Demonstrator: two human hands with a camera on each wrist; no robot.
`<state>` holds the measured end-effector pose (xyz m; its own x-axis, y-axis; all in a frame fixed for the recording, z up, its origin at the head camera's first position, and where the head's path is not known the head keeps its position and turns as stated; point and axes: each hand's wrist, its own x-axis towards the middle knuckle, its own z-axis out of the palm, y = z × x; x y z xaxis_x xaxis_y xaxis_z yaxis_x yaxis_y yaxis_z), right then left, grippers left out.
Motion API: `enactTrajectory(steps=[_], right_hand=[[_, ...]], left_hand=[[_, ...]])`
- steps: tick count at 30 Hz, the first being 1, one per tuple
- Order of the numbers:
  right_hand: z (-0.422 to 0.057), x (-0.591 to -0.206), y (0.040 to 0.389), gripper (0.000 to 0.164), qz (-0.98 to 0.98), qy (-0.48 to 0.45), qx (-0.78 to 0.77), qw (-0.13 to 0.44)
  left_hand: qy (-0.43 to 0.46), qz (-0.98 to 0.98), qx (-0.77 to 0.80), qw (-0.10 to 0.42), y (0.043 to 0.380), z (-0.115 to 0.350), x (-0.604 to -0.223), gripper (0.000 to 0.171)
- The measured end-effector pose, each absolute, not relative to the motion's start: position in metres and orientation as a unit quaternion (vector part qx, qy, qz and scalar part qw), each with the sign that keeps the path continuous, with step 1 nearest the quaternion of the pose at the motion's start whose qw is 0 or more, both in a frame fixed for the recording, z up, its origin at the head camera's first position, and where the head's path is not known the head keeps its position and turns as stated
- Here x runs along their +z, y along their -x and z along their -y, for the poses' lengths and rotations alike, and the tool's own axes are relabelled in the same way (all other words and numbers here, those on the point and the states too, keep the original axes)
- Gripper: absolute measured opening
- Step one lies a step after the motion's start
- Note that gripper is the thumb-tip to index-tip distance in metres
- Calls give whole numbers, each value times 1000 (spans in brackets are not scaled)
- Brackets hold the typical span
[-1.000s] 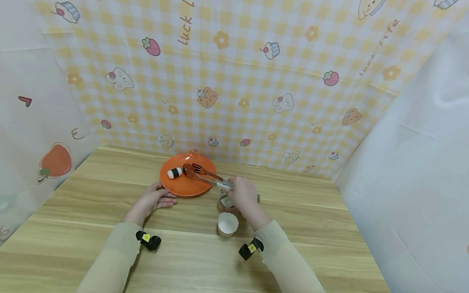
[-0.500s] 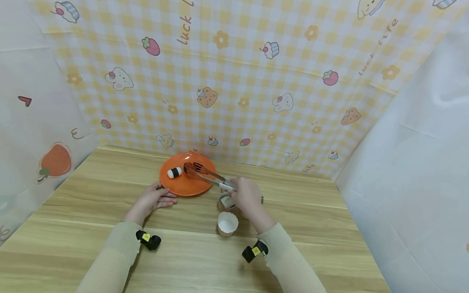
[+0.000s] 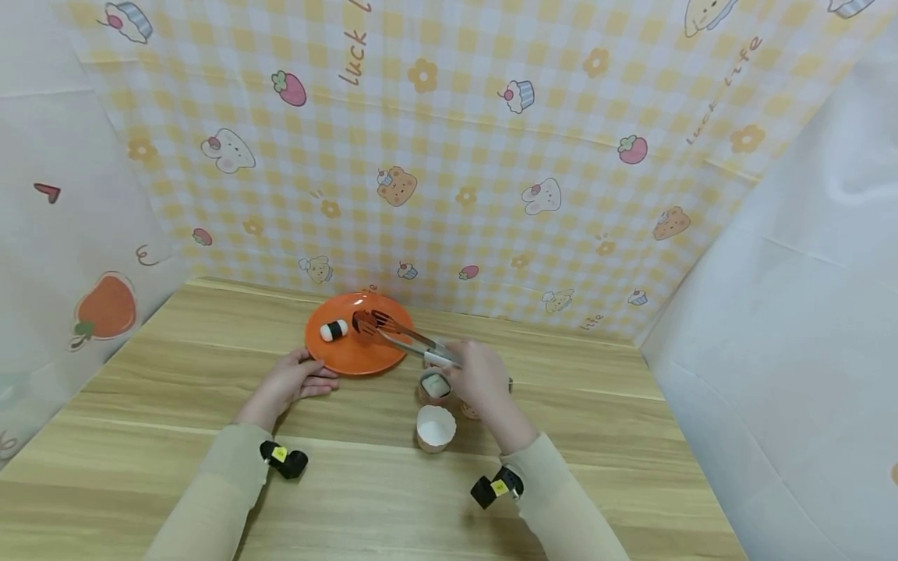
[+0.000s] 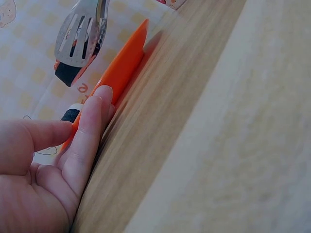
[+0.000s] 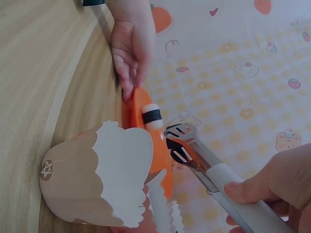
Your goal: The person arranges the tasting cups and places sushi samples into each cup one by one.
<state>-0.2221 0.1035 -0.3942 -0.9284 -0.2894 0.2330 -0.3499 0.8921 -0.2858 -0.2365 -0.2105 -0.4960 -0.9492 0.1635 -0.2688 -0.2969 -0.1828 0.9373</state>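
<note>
My left hand (image 3: 295,382) pinches the near-left rim of the orange plate (image 3: 358,362), thumb above and fingers below in the left wrist view. On the plate's left side lies a white sushi roll (image 3: 334,330) with a black band. My right hand (image 3: 480,378) grips metal tongs (image 3: 436,357) by their pale handle. Their slotted heads, over the middle of the plate, hold a small orange-and-black sushi piece (image 4: 69,74). The left wrist view shows this piece above the plate's surface.
A scalloped paper cup (image 3: 436,436) stands in front of the plate. Behind it, another paper cup (image 3: 426,396) has a whitish piece (image 3: 436,385) inside. A further cup (image 3: 469,411) is partly hidden by my right hand. Patterned cloth (image 3: 463,117) rises behind the wooden table (image 3: 351,499).
My right hand has shifted slightly right with the tongs, showing more of the filled cup and the cup beneath my hand. My left hand and the plate stay in place.
</note>
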Motion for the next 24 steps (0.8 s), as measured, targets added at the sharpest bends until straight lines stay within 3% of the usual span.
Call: enactTrajectory(steps=[24], right_hand=[[-123,-379,199,34,959,-188,173,120]], left_hand=[[64,-627,761,150,235,210,-492,39]])
